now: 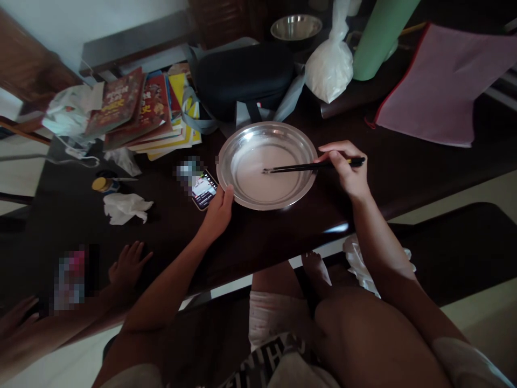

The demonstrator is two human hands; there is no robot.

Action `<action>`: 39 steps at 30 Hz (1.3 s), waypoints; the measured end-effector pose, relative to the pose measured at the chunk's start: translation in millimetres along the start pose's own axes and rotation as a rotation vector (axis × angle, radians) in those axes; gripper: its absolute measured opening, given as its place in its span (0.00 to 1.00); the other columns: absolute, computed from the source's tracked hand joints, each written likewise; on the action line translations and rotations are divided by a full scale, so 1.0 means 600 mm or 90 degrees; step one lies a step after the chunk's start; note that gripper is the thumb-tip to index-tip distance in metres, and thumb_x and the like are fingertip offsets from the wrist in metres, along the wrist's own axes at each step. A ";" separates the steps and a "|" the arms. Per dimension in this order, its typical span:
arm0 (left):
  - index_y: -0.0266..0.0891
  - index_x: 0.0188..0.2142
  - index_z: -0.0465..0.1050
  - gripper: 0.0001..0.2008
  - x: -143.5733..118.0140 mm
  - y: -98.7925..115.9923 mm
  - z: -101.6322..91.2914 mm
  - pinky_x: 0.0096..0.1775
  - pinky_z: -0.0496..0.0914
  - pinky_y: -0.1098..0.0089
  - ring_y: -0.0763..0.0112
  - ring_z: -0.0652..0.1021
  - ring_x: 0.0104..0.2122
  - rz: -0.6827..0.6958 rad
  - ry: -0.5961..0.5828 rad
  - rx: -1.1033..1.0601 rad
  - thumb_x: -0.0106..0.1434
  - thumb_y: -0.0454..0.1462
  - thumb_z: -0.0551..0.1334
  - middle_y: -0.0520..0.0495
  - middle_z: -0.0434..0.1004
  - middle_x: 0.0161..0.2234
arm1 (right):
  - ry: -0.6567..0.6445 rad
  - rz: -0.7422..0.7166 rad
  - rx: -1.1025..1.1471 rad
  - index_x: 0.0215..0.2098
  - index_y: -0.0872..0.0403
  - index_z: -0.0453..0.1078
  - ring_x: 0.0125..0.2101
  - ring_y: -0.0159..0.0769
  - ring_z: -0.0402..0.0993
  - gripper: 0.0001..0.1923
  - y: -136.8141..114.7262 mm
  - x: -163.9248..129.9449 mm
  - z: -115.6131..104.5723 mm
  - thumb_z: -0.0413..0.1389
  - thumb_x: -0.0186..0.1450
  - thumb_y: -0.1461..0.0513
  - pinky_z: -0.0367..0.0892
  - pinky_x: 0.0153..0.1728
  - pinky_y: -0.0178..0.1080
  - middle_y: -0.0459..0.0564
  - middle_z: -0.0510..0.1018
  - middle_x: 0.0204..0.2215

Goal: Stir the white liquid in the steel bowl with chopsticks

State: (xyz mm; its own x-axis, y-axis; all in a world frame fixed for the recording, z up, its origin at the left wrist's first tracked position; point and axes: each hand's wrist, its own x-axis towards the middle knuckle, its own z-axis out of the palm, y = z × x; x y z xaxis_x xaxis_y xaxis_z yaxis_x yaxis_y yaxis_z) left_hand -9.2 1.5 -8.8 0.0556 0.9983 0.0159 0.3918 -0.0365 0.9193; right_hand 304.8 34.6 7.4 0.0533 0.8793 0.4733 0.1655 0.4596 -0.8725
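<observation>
A shallow round metal basin (pixel 266 203) stands on the dark table, with a milky whitish liquid (pixel 258 161) in its bottom. At its lower left edge my left hand (pixel 220 209) grips the rim, thumb on top; the other fingers are mostly hidden. My right hand (pixel 349 170), at the basin's right side, is closed around black chopsticks (pixel 299 167). Their tips dip into the liquid near the basin's middle. Just left of my left hand lies a phone (pixel 204 191) with its screen lit.
Behind the basin are a black case (pixel 244 75), a tied bag of white powder (pixel 330 70) and a green cylinder (pixel 382 40). Books (pixel 133 108) are piled at left, near a crumpled tissue (pixel 126 208) and a small jar (pixel 105 185). Another person's hand (pixel 128 265) rests at lower left.
</observation>
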 end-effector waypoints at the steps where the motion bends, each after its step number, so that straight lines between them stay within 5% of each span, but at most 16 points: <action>1: 0.39 0.56 0.68 0.27 0.000 -0.002 0.000 0.66 0.53 0.51 0.59 0.65 0.64 -0.001 0.001 -0.003 0.68 0.53 0.50 0.40 0.72 0.56 | 0.013 -0.004 0.006 0.39 0.48 0.76 0.30 0.33 0.81 0.14 0.001 0.000 0.000 0.55 0.65 0.49 0.76 0.35 0.38 0.44 0.81 0.27; 6: 0.39 0.56 0.68 0.25 0.003 -0.009 -0.001 0.66 0.54 0.52 0.59 0.66 0.63 0.002 0.005 -0.014 0.69 0.52 0.50 0.40 0.72 0.56 | -0.041 0.013 -0.014 0.39 0.48 0.76 0.32 0.34 0.82 0.15 0.001 0.000 0.000 0.57 0.64 0.48 0.76 0.38 0.40 0.44 0.81 0.28; 11: 0.38 0.57 0.68 0.27 0.003 -0.005 -0.001 0.66 0.55 0.51 0.58 0.69 0.61 -0.011 0.003 0.002 0.68 0.53 0.50 0.39 0.71 0.57 | 0.020 0.003 -0.005 0.39 0.48 0.76 0.29 0.33 0.81 0.15 0.002 0.000 -0.001 0.55 0.65 0.48 0.76 0.35 0.39 0.43 0.81 0.26; 16: 0.39 0.58 0.67 0.28 0.001 -0.002 -0.001 0.65 0.55 0.51 0.58 0.68 0.61 -0.016 0.006 0.005 0.68 0.53 0.50 0.39 0.70 0.58 | -0.047 0.010 -0.007 0.39 0.48 0.77 0.32 0.34 0.82 0.14 -0.001 0.000 0.000 0.57 0.64 0.49 0.76 0.38 0.39 0.44 0.82 0.30; 21: 0.39 0.58 0.67 0.27 0.001 -0.004 0.000 0.66 0.55 0.52 0.59 0.67 0.62 -0.006 0.002 0.006 0.69 0.53 0.50 0.40 0.71 0.57 | 0.021 -0.005 -0.004 0.39 0.48 0.76 0.29 0.34 0.81 0.15 0.001 0.000 0.000 0.55 0.66 0.48 0.76 0.35 0.39 0.43 0.80 0.25; 26: 0.39 0.57 0.67 0.27 0.002 -0.006 0.000 0.66 0.54 0.52 0.59 0.68 0.62 -0.006 0.007 -0.001 0.69 0.53 0.50 0.40 0.71 0.57 | -0.051 0.009 -0.013 0.40 0.47 0.76 0.32 0.35 0.82 0.14 0.002 -0.001 0.000 0.57 0.64 0.49 0.77 0.38 0.39 0.44 0.81 0.30; 31: 0.39 0.56 0.68 0.26 0.002 -0.005 0.000 0.66 0.54 0.50 0.58 0.64 0.64 0.000 0.001 -0.006 0.68 0.53 0.50 0.40 0.73 0.55 | 0.009 -0.006 0.000 0.39 0.47 0.76 0.30 0.33 0.81 0.14 0.001 0.000 -0.001 0.55 0.66 0.49 0.77 0.35 0.38 0.44 0.81 0.27; 36: 0.38 0.56 0.68 0.26 0.001 -0.003 -0.001 0.66 0.54 0.50 0.57 0.65 0.64 -0.007 0.005 -0.005 0.69 0.52 0.50 0.40 0.73 0.55 | -0.055 0.016 -0.019 0.40 0.47 0.76 0.33 0.34 0.82 0.14 0.001 -0.001 0.000 0.57 0.64 0.48 0.77 0.38 0.39 0.44 0.81 0.30; 39: 0.37 0.56 0.67 0.25 0.000 -0.003 0.000 0.66 0.54 0.51 0.57 0.64 0.64 -0.009 0.007 -0.014 0.69 0.51 0.50 0.39 0.73 0.55 | -0.022 0.001 -0.025 0.40 0.47 0.76 0.33 0.34 0.82 0.14 0.001 -0.001 0.000 0.56 0.65 0.49 0.77 0.38 0.39 0.45 0.81 0.31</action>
State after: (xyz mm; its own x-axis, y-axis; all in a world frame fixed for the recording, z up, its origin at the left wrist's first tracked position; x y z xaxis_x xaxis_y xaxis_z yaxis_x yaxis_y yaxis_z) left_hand -10.3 1.8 -10.5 0.0404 0.9992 0.0072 0.3727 -0.0217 0.9277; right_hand 305.1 34.4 6.7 0.0200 0.8844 0.4664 0.2032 0.4532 -0.8680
